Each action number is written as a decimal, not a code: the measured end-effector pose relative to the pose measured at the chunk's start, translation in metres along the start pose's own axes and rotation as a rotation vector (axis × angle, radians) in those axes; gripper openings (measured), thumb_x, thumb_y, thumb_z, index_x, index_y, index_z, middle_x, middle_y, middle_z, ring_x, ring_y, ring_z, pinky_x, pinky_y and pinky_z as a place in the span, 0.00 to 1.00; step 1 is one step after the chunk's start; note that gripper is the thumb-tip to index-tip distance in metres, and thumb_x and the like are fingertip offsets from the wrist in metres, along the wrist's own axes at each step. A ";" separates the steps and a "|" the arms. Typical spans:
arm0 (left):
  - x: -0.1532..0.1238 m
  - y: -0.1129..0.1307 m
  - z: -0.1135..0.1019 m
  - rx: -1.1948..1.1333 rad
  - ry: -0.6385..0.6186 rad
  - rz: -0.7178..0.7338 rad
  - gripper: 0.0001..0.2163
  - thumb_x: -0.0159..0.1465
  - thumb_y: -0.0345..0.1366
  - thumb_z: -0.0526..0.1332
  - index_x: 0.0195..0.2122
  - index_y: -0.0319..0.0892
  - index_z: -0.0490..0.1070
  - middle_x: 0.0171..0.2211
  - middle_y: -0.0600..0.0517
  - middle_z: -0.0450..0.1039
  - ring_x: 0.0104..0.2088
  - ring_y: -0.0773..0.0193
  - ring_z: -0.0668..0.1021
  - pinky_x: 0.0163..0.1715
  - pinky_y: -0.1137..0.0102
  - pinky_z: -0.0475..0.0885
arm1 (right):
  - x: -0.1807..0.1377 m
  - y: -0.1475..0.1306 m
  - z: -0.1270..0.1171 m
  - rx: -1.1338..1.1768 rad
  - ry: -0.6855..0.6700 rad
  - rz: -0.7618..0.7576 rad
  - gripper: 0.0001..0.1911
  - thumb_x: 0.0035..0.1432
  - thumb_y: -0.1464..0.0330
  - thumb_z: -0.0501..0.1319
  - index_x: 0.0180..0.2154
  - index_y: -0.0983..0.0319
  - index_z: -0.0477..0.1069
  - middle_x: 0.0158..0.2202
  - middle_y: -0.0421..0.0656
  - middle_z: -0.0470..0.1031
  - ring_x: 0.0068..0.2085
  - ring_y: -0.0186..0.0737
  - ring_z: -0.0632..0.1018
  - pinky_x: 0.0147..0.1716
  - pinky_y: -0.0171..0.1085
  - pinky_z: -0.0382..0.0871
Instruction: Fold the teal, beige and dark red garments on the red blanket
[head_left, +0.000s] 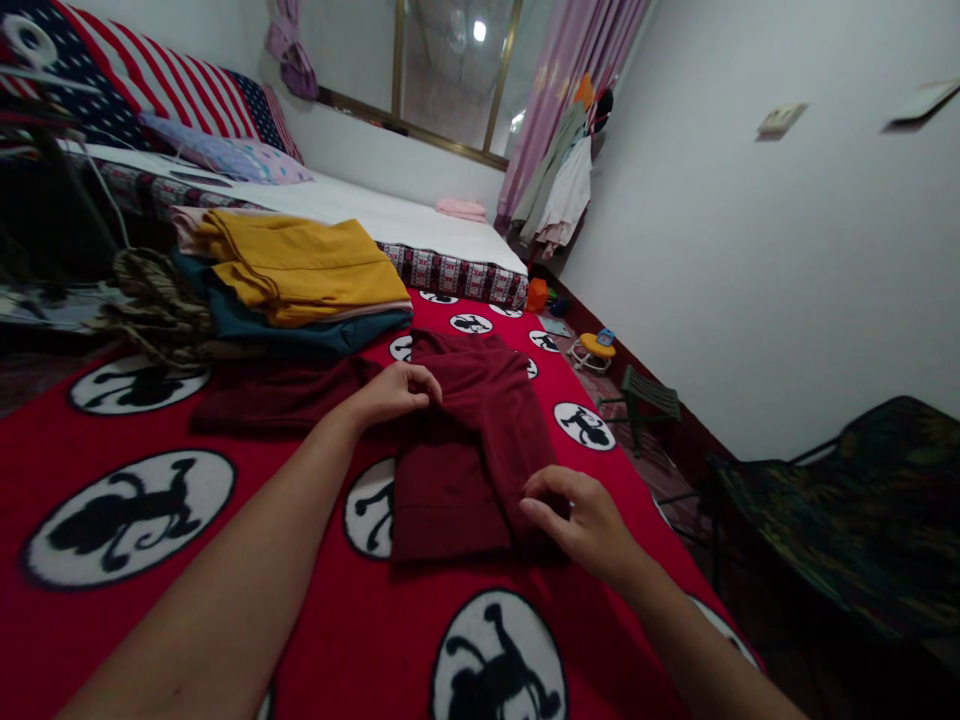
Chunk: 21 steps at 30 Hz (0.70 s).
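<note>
A dark red long-sleeved top (pixel 450 480) lies on the red blanket in front of me, its hem toward me. One sleeve (pixel 289 395) stretches out to the left; the other (pixel 517 430) lies folded down along the right side of the body. My left hand (pixel 397 392) is closed at the top's left side, its fingertips bent down onto the fabric. At the folded sleeve's lower end, my right hand (pixel 581 515) has thumb and forefinger curled into a pinch on the cloth. The fabric between the fingertips is hard to make out.
Folded clothes, with a yellow garment (pixel 300 262) on top, are stacked at the back left beside a crumpled patterned cloth (pixel 154 305). The red blanket (pixel 300 620) bears monkey figures in white ovals. A small stool (pixel 649 395) and a dark patterned chair (pixel 862 510) stand at right.
</note>
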<state>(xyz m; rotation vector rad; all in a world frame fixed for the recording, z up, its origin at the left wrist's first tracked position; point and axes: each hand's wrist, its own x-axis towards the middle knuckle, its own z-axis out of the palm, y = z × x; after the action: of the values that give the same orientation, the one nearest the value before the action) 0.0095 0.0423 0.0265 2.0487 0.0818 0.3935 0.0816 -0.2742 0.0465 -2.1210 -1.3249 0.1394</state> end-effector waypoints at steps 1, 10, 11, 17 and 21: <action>-0.001 -0.003 -0.002 0.035 -0.029 -0.039 0.09 0.48 0.31 0.58 0.27 0.38 0.76 0.25 0.52 0.76 0.28 0.65 0.75 0.31 0.74 0.69 | -0.001 0.002 0.003 -0.003 -0.039 0.039 0.10 0.59 0.62 0.62 0.30 0.60 0.72 0.30 0.40 0.75 0.32 0.37 0.73 0.33 0.35 0.64; -0.002 -0.012 -0.013 0.169 0.064 -0.158 0.14 0.54 0.46 0.62 0.32 0.40 0.78 0.31 0.50 0.79 0.33 0.59 0.78 0.35 0.71 0.71 | 0.021 0.018 0.007 0.094 0.154 -0.088 0.05 0.61 0.67 0.59 0.38 0.60 0.72 0.40 0.44 0.75 0.41 0.39 0.75 0.41 0.37 0.68; -0.003 -0.016 -0.016 0.236 0.158 -0.175 0.16 0.55 0.48 0.61 0.33 0.40 0.79 0.33 0.49 0.79 0.34 0.58 0.79 0.37 0.69 0.71 | 0.027 0.020 0.007 0.086 0.185 -0.099 0.06 0.62 0.68 0.58 0.39 0.59 0.72 0.41 0.44 0.75 0.43 0.40 0.75 0.43 0.38 0.68; -0.014 -0.053 -0.032 0.706 0.482 -0.305 0.18 0.56 0.46 0.63 0.45 0.44 0.78 0.49 0.44 0.75 0.49 0.48 0.75 0.49 0.61 0.70 | 0.049 0.061 0.014 -0.118 0.353 0.030 0.13 0.57 0.68 0.56 0.44 0.62 0.71 0.42 0.49 0.74 0.42 0.45 0.75 0.43 0.43 0.68; -0.011 -0.042 -0.021 0.721 0.535 -0.336 0.15 0.57 0.40 0.63 0.44 0.44 0.78 0.49 0.44 0.75 0.49 0.48 0.75 0.50 0.57 0.71 | 0.040 0.086 0.014 -0.193 0.292 0.245 0.11 0.56 0.61 0.58 0.33 0.61 0.72 0.34 0.46 0.76 0.34 0.44 0.75 0.36 0.41 0.67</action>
<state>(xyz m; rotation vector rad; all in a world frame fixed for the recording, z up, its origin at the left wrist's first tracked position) -0.0027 0.0781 -0.0032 2.4999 1.0036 0.7673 0.1622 -0.2600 -0.0030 -2.3537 -0.9388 -0.1996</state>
